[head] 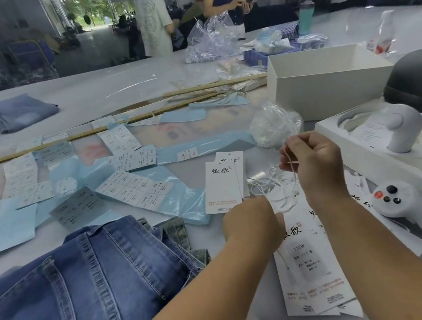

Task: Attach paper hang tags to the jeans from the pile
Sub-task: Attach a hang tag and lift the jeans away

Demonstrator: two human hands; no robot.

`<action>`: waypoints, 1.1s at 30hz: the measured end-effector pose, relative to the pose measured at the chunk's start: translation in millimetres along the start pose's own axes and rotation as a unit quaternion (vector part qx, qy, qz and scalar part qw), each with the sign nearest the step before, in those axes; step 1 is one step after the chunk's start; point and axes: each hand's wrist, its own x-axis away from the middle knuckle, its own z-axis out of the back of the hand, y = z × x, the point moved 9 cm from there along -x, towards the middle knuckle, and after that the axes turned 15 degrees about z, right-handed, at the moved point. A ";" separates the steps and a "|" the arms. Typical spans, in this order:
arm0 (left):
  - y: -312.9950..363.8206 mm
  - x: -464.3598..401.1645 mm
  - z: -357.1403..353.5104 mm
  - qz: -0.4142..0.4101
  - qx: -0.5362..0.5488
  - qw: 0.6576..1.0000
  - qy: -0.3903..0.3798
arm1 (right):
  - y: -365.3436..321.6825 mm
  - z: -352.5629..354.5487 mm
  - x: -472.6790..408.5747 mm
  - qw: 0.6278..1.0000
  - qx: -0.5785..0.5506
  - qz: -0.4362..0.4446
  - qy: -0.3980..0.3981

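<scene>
Dark blue jeans (87, 286) lie folded at the near left of the table. My right hand (310, 158) is raised above the table and pinches a thin white string (287, 155). More white strings (274, 186) lie tangled below it. My left hand (252, 221) is curled, back toward the camera, over white paper hang tags (310, 267); its fingers are hidden, so what it holds does not show. A second stack of hang tags (223, 182) lies just beyond my left hand.
Light blue sticker sheets (134, 190) cover the table's left half, with wooden sticks (94, 131) across them. A white open box (327, 79), a tray with a white controller (398, 134), another controller (401, 200) and a plastic bag (272, 123) stand at right. Two people stand beyond the table.
</scene>
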 end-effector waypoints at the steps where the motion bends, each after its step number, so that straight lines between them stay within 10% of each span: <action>1: 0.7 1.1 2.6 0.000 -0.002 1.000 -0.006 | 5.4 -2.3 -0.2 0.999 0.043 -0.006 -0.019; 5: 0.8 5.6 26.6 0.005 -0.001 0.999 -0.052 | 27.9 0.9 5.1 0.966 0.240 -0.035 -0.089; 13: -104.2 -6.5 145.5 0.051 0.042 0.998 0.025 | 5.0 2.2 22.5 0.962 0.263 0.027 -0.073; 20: -241.6 29.7 108.1 0.133 0.031 0.975 -0.173 | -7.4 -36.3 74.0 0.962 0.196 -0.020 -0.187; 26: -249.3 38.5 129.4 0.095 0.168 0.981 0.032 | -43.7 -76.2 161.0 0.934 0.114 -0.010 -0.339; 29: -266.6 41.7 155.5 0.084 0.313 0.944 0.065 | -63.0 -87.3 188.3 0.923 0.045 -0.025 -0.381; 33: -312.2 55.2 177.6 0.097 0.605 0.787 0.065 | -88.9 -98.5 206.0 0.927 -0.048 -0.051 -0.369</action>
